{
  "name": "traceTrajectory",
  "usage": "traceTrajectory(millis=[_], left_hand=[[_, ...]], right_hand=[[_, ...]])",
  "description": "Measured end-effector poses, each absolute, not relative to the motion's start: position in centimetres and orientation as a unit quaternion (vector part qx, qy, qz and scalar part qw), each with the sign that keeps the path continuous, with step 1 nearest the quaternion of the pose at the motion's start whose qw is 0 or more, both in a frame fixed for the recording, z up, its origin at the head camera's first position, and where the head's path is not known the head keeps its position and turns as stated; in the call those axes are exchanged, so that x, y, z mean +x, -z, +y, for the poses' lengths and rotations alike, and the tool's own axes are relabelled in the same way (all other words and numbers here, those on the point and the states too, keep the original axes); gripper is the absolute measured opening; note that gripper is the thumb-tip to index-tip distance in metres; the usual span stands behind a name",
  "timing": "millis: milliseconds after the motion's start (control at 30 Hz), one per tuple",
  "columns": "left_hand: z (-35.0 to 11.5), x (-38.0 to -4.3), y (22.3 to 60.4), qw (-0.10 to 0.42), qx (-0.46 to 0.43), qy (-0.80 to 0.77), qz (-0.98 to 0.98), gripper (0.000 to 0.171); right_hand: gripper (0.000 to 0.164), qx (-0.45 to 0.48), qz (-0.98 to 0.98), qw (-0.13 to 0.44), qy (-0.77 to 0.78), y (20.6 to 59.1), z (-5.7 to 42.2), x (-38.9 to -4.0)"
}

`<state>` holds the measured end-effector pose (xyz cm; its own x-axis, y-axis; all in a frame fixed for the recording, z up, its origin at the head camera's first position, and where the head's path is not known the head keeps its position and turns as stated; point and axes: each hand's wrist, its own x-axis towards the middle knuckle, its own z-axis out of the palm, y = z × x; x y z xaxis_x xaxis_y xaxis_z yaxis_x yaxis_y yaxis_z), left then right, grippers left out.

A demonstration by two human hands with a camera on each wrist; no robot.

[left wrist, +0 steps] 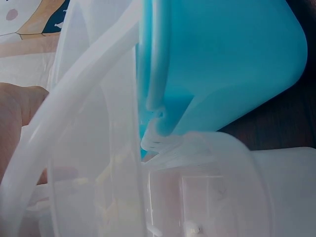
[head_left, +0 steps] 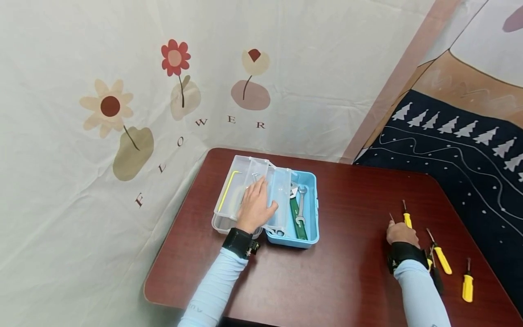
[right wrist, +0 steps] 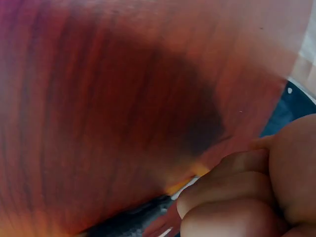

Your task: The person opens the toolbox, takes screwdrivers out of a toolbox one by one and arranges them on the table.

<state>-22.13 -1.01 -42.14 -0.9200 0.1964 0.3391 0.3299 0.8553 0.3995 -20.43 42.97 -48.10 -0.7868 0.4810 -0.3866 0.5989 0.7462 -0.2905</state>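
My left hand (head_left: 254, 205) lies with straight fingers on the clear plastic tray (head_left: 282, 200) of a blue toolbox (head_left: 313, 204). In the left wrist view, part of that hand (left wrist: 17, 118) shows behind a white carry handle (left wrist: 74, 74). Inside the blue part lie an open-end wrench (head_left: 301, 204) and a green-handled adjustable wrench (head_left: 300, 222). A yellow hex key (head_left: 227, 190) shows through the clear lid. My right hand (head_left: 402, 234) has curled fingers round a screwdriver; its thin shaft (head_left: 391, 217) pokes out past them, and its handle is hidden.
Around the right hand on the brown table (head_left: 339, 272) lie several yellow-handled screwdrivers, one just beyond it (head_left: 407, 220), one to the right (head_left: 443, 260), another near the right edge (head_left: 467, 288). A black handle (head_left: 436, 277) shows beside the right sleeve. Printed cloth hangs behind the table.
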Motion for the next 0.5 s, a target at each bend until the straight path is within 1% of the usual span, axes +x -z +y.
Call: traceTrajectory(millis=[167, 333, 400, 500], left_hand=[[-0.9, -22.1, 42.2, 0.142, -0.139, 0.231, -0.952, 0.068], [-0.9, -22.2, 42.2, 0.141, -0.141, 0.224, -0.954, 0.068], [-0.9, -22.2, 42.2, 0.141, -0.14, 0.224, -0.954, 0.068], [-0.9, -22.2, 42.1, 0.14, -0.138, 0.228, -0.954, 0.068]], right_hand=[[0.069, 0.297, 0.926, 0.156, 0.172, 48.4, 42.4, -19.7], [0.052, 0.286, 0.931, 0.165, 0.157, 47.6, 41.0, -19.1], [0.048, 0.277, 0.933, 0.167, 0.157, 47.2, 40.7, -19.2], [0.046, 0.267, 0.935, 0.171, 0.159, 47.0, 40.6, -19.5]])
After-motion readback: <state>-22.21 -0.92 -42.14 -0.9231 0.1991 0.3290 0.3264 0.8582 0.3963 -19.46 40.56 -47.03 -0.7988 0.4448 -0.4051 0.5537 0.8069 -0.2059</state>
